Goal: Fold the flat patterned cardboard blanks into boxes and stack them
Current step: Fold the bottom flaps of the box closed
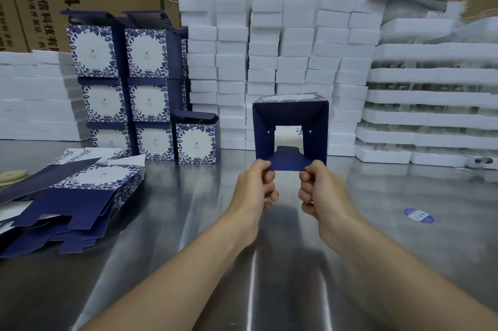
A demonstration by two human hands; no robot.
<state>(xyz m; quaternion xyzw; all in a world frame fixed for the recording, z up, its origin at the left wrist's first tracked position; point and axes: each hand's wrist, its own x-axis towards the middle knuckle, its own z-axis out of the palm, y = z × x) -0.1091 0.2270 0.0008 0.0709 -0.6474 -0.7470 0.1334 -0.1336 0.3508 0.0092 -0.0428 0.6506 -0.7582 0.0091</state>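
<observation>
Mid-fold: left hand [254, 185] and right hand [320, 190] each pinch the near bottom flap of the opened navy floral cardboard box [290, 129] at table centre — next, likely, tucking flaps shut.

navy box [291, 125], blue-white floral stacked boxes [121, 88].

Steel table [188, 244] with blanks [80, 185], boxes [196, 143]

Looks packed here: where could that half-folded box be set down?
Bare steel table lies between the flat blanks and the left hand, and right of the right hand around the oval sticker. Crowded: folded boxes, foam blocks and foam trays behind the held box.
</observation>
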